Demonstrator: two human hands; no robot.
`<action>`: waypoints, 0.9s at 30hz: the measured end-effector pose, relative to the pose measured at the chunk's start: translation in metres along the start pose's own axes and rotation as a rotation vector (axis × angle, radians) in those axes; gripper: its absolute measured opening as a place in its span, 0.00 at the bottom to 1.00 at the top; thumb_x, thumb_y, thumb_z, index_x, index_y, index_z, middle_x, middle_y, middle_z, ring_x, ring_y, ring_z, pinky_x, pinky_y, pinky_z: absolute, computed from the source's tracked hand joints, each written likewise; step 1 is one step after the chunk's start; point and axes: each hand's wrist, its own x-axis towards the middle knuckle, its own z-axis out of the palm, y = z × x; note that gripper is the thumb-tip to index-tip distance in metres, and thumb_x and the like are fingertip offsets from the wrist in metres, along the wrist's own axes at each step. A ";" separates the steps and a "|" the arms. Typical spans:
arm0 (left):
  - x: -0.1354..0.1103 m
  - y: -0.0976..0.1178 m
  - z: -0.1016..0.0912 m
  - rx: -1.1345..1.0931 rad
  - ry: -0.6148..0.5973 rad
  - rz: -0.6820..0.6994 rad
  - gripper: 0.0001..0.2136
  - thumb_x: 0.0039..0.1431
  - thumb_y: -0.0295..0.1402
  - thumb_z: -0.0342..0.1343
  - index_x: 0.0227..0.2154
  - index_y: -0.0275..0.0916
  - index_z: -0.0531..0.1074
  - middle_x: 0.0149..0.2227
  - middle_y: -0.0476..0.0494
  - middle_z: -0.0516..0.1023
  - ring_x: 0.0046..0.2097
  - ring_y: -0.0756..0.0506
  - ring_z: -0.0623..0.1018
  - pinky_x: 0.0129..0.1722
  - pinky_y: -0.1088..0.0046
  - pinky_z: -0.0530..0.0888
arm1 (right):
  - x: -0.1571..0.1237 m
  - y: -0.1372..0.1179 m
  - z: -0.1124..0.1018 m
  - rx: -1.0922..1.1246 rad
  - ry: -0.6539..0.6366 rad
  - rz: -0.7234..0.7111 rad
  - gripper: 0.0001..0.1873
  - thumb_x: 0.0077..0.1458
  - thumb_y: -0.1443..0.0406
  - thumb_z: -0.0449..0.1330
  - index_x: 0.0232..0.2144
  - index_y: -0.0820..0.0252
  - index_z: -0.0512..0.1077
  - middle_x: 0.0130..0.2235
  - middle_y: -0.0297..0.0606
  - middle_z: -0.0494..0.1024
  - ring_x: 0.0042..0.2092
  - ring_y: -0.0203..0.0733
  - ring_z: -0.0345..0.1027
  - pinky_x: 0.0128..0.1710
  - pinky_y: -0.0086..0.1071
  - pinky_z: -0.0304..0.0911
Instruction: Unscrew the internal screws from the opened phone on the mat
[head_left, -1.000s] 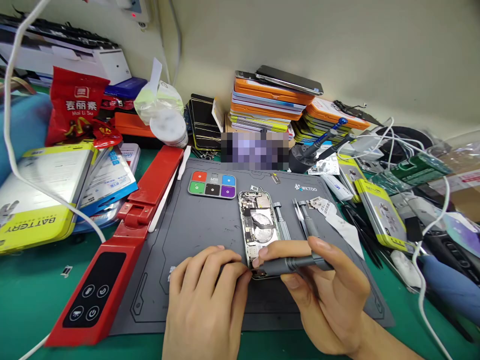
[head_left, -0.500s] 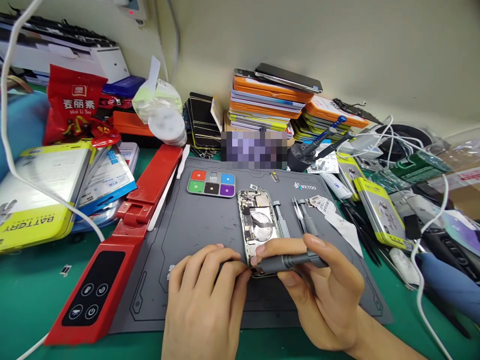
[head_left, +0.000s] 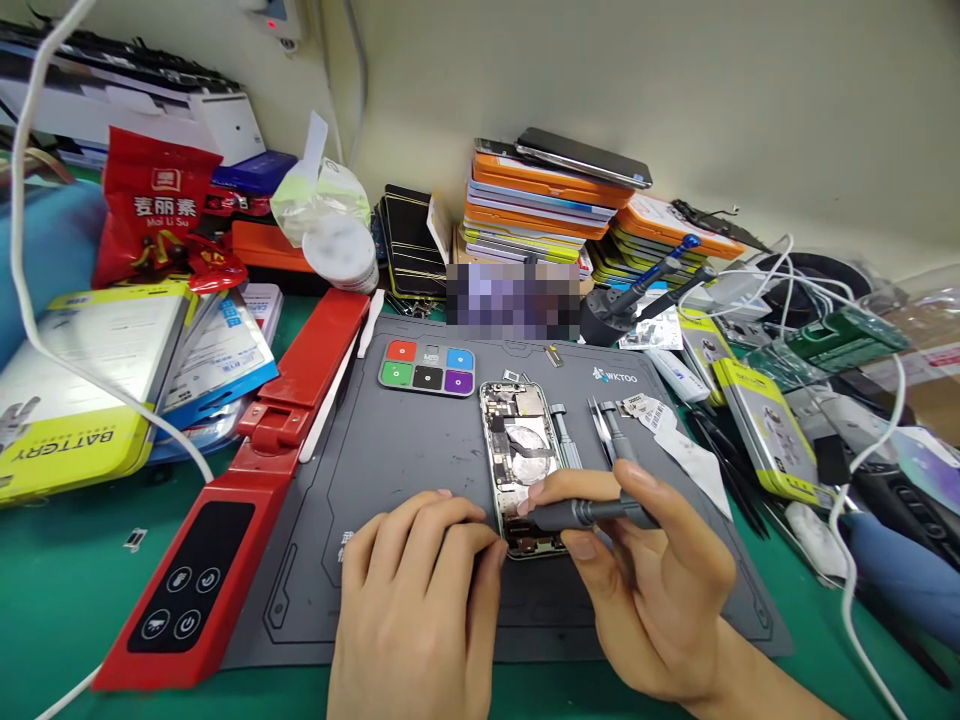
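Note:
An opened phone (head_left: 531, 464) lies screen-off on the grey work mat (head_left: 420, 440), its inner boards and a round silver part exposed. My left hand (head_left: 420, 590) is closed at its lower left edge, fingers curled and tips against the frame; the thumb is mostly hidden. In my right hand (head_left: 660, 590) is a dark grey screwdriver (head_left: 581, 514), gripped between thumb and fingers and lying almost level. Its front end is over the phone's lower part, where my index fingertip also rests. The screwdriver's tip is too small to make out.
Grey screwdrivers (head_left: 566, 435) and tweezers (head_left: 600, 430) lie right of the phone. Behind it sits a tray with coloured squares (head_left: 427, 378). A red hinged device (head_left: 247, 510) flanks the mat's left. Stacked boxes (head_left: 540, 190) and a tool holder (head_left: 604, 318) stand at the back.
The screwdriver has shifted slightly up across the phone's lower end, uncovering more of the bottom edge. My left hand stays at the phone's corner. The whole view has shifted a little.

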 end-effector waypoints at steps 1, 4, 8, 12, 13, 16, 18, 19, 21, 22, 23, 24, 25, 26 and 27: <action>0.000 0.001 0.000 0.002 -0.002 -0.002 0.07 0.73 0.26 0.56 0.41 0.46 0.76 0.46 0.52 0.84 0.55 0.42 0.77 0.55 0.62 0.63 | 0.000 0.000 0.000 0.005 -0.010 0.001 0.49 0.62 0.85 0.54 0.77 0.49 0.50 0.53 0.42 0.76 0.52 0.43 0.77 0.55 0.41 0.80; 0.001 0.002 0.000 0.012 -0.005 0.000 0.08 0.72 0.26 0.54 0.42 0.45 0.75 0.46 0.51 0.84 0.55 0.42 0.77 0.55 0.61 0.63 | 0.001 0.001 0.001 0.018 -0.038 0.012 0.49 0.63 0.85 0.53 0.78 0.47 0.48 0.54 0.42 0.75 0.53 0.43 0.76 0.55 0.43 0.80; 0.002 0.002 0.000 0.019 -0.006 0.007 0.07 0.72 0.25 0.55 0.42 0.45 0.75 0.46 0.51 0.84 0.54 0.42 0.76 0.55 0.61 0.62 | 0.001 0.002 0.001 0.037 -0.064 0.033 0.48 0.64 0.84 0.52 0.77 0.46 0.47 0.54 0.42 0.74 0.53 0.43 0.74 0.55 0.45 0.79; 0.001 0.001 0.000 0.028 -0.006 0.014 0.08 0.72 0.25 0.54 0.42 0.45 0.75 0.45 0.50 0.84 0.54 0.41 0.76 0.55 0.61 0.62 | 0.001 0.001 0.002 0.021 -0.077 0.044 0.47 0.65 0.84 0.51 0.77 0.47 0.46 0.55 0.44 0.74 0.54 0.44 0.74 0.56 0.46 0.79; 0.001 0.001 0.000 0.028 -0.005 0.015 0.08 0.72 0.25 0.54 0.43 0.45 0.75 0.45 0.50 0.84 0.55 0.41 0.76 0.55 0.61 0.62 | 0.001 0.001 0.002 0.008 -0.078 0.039 0.48 0.64 0.84 0.51 0.77 0.47 0.46 0.55 0.44 0.74 0.54 0.44 0.74 0.55 0.45 0.78; 0.001 0.002 0.001 0.025 0.001 0.015 0.08 0.72 0.24 0.54 0.42 0.45 0.74 0.45 0.49 0.84 0.55 0.41 0.76 0.55 0.61 0.63 | 0.004 0.000 0.000 -0.087 -0.066 -0.006 0.46 0.65 0.82 0.56 0.77 0.47 0.51 0.53 0.41 0.75 0.52 0.42 0.73 0.54 0.40 0.76; 0.000 0.002 0.001 0.015 0.006 0.009 0.08 0.72 0.24 0.53 0.43 0.45 0.74 0.45 0.49 0.83 0.55 0.41 0.76 0.55 0.61 0.63 | 0.007 -0.002 -0.003 -0.158 -0.066 -0.030 0.42 0.68 0.77 0.60 0.77 0.47 0.54 0.54 0.41 0.76 0.53 0.43 0.73 0.55 0.38 0.74; 0.000 0.002 0.001 0.008 0.008 0.004 0.08 0.72 0.25 0.53 0.43 0.45 0.73 0.45 0.49 0.83 0.55 0.42 0.76 0.55 0.61 0.63 | 0.008 -0.003 -0.005 -0.178 -0.078 -0.034 0.39 0.70 0.74 0.59 0.77 0.48 0.54 0.56 0.43 0.76 0.55 0.44 0.72 0.56 0.39 0.73; 0.000 0.003 0.001 0.000 0.011 -0.005 0.08 0.73 0.25 0.51 0.44 0.45 0.73 0.46 0.49 0.83 0.55 0.42 0.76 0.56 0.61 0.63 | 0.009 -0.005 -0.009 -0.190 -0.100 -0.032 0.36 0.72 0.73 0.55 0.77 0.51 0.54 0.58 0.45 0.76 0.58 0.46 0.72 0.58 0.41 0.72; 0.000 0.004 0.001 0.000 0.011 -0.011 0.09 0.73 0.25 0.50 0.44 0.45 0.72 0.45 0.48 0.83 0.55 0.41 0.76 0.55 0.61 0.63 | 0.009 -0.006 -0.010 -0.196 -0.098 -0.040 0.36 0.72 0.75 0.53 0.77 0.52 0.55 0.56 0.44 0.77 0.57 0.46 0.73 0.57 0.41 0.72; 0.000 0.005 0.000 -0.001 0.013 -0.017 0.09 0.74 0.25 0.49 0.43 0.45 0.71 0.45 0.48 0.82 0.56 0.41 0.76 0.56 0.61 0.63 | 0.009 -0.007 -0.012 -0.210 -0.085 -0.056 0.36 0.71 0.77 0.52 0.76 0.53 0.57 0.54 0.44 0.78 0.55 0.45 0.73 0.55 0.39 0.72; 0.000 0.006 -0.001 -0.009 0.019 -0.024 0.09 0.74 0.25 0.48 0.43 0.45 0.71 0.44 0.47 0.82 0.56 0.41 0.76 0.56 0.61 0.63 | 0.009 -0.008 -0.012 -0.228 -0.064 -0.073 0.36 0.69 0.78 0.52 0.75 0.54 0.60 0.52 0.43 0.78 0.54 0.45 0.73 0.53 0.38 0.72; -0.001 0.007 -0.002 -0.025 0.030 -0.036 0.09 0.74 0.25 0.47 0.43 0.45 0.70 0.44 0.47 0.82 0.54 0.41 0.77 0.55 0.62 0.64 | 0.009 -0.008 -0.013 -0.249 -0.047 -0.079 0.36 0.68 0.78 0.53 0.74 0.56 0.61 0.52 0.44 0.78 0.54 0.45 0.73 0.52 0.38 0.72; -0.001 0.008 -0.002 -0.045 0.044 -0.053 0.10 0.75 0.25 0.46 0.42 0.45 0.69 0.42 0.48 0.81 0.52 0.42 0.78 0.54 0.63 0.64 | 0.009 -0.009 -0.013 -0.263 -0.038 -0.070 0.36 0.68 0.78 0.54 0.74 0.57 0.62 0.53 0.45 0.77 0.55 0.46 0.73 0.54 0.38 0.72; -0.002 0.010 -0.003 -0.065 0.057 -0.074 0.10 0.75 0.25 0.46 0.41 0.45 0.69 0.40 0.49 0.80 0.48 0.43 0.78 0.52 0.64 0.65 | 0.009 -0.010 -0.013 -0.263 -0.035 -0.052 0.36 0.67 0.78 0.54 0.74 0.58 0.62 0.55 0.46 0.77 0.57 0.46 0.72 0.55 0.38 0.72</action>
